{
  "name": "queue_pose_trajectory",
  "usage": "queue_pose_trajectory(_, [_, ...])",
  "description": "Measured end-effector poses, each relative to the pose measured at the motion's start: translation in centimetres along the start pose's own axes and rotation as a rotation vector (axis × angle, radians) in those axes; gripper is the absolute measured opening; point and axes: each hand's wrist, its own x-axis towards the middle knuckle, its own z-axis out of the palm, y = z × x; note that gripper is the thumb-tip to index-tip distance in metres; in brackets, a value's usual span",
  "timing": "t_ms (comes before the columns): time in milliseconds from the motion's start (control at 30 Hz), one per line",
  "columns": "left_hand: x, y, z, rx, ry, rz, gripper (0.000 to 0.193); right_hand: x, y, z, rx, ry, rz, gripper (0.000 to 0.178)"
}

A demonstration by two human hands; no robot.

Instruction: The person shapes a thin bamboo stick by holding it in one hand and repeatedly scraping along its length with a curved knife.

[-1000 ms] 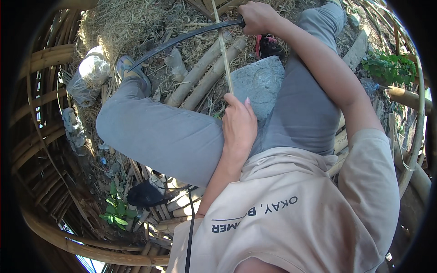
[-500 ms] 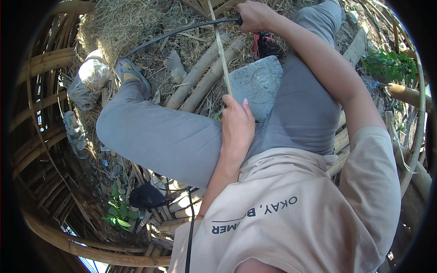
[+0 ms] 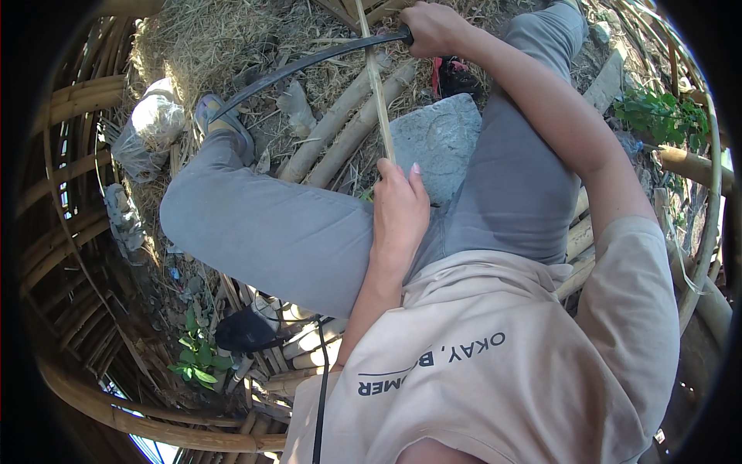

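My left hand [image 3: 400,203] is closed around the lower end of a pale, narrow bamboo strip [image 3: 378,97], close to my lap. From there the strip runs up and slightly left, past the top edge of the view. My right hand [image 3: 434,29], at the end of my stretched arm, grips the handle of a long, dark, curved machete [image 3: 309,54]. Its blade crosses the strip and touches or nearly touches it; the exact contact cannot be made out. The blade's tip reaches left, over my left shoe [image 3: 224,124].
A flat grey stone [image 3: 437,143] lies between my legs, beside bamboo poles [image 3: 340,116]. Dry straw [image 3: 209,46] covers the ground at the upper left, near a clear plastic bag [image 3: 151,124]. A dark cap-like object [image 3: 246,331] and green leaves [image 3: 197,356] are at lower left.
The machete's blade has turned slightly, showing more of its flat side, and its tip has shifted a little right and down. My left hand has moved slightly left with the strip.
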Motion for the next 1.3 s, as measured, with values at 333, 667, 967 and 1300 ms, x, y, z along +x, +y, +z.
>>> queue_pose_trajectory(333, [-0.1,-0.3,0.0,-0.019,-0.009,-0.027,0.028,0.7,1.9,0.2,0.035,0.077,0.02,0.031])
queue_pose_trajectory(667, [0.1,-0.3,0.4,-0.014,0.002,-0.012,0.028,1.1,2.2,0.6,0.034,0.135,0.077,0.031])
queue_pose_trajectory(967, [-0.2,0.1,-0.1,-0.012,-0.015,-0.028,0.029,-1.2,-1.0,-0.5,0.089,-0.006,-0.01,0.027])
queue_pose_trajectory(1300, [-0.2,-0.2,0.2,0.002,-0.004,0.0,0.03,1.0,2.5,-0.6,0.04,0.057,0.099,0.025])
